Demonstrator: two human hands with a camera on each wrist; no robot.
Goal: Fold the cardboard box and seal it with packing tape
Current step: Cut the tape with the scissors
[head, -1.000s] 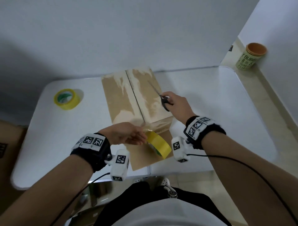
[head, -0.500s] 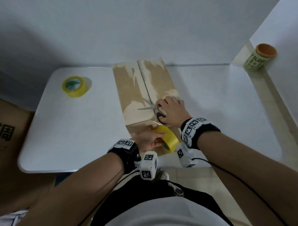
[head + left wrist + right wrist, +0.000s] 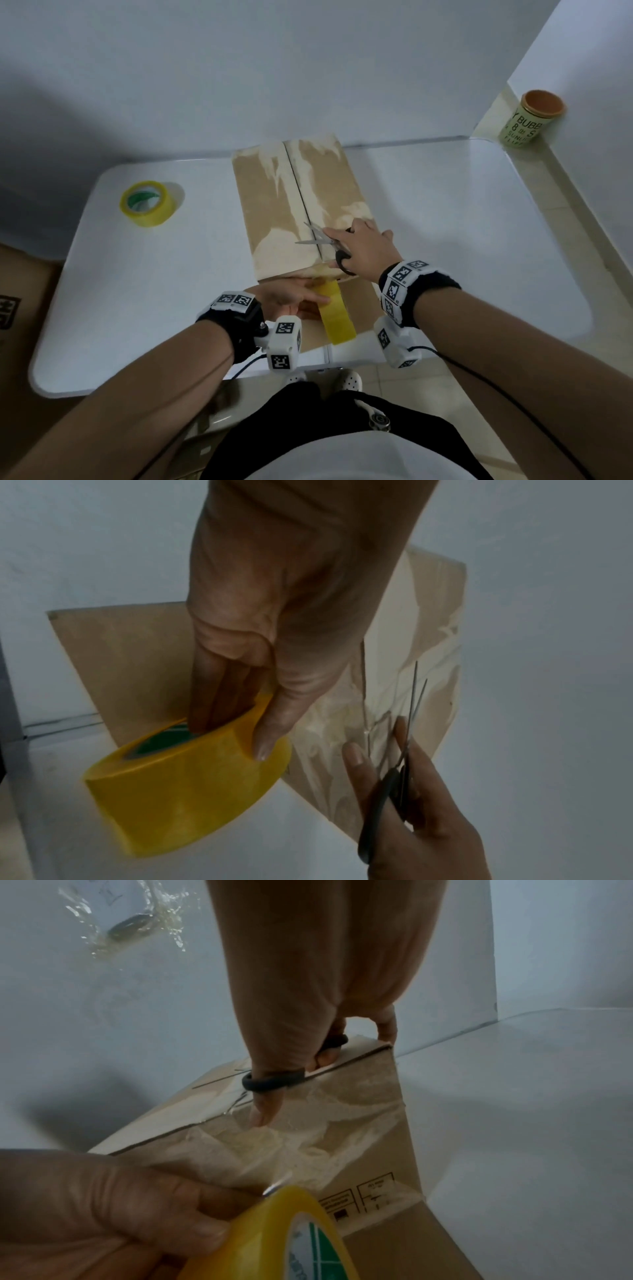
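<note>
A spare tape roll [image 3: 148,203] lies on the table [image 3: 462,219], well left of the box [image 3: 274,219]. The box stands folded shut, its top seam apparently not yet taped over. The left hand [image 3: 287,297] grips the working tape roll [image 3: 337,317] at the box's near end, fingers [image 3: 219,691] through its core. Right of it, the right hand [image 3: 364,248] holds open scissors [image 3: 323,241] on the box top. Taping seems barely begun; cutting and pressing down remain.
</note>
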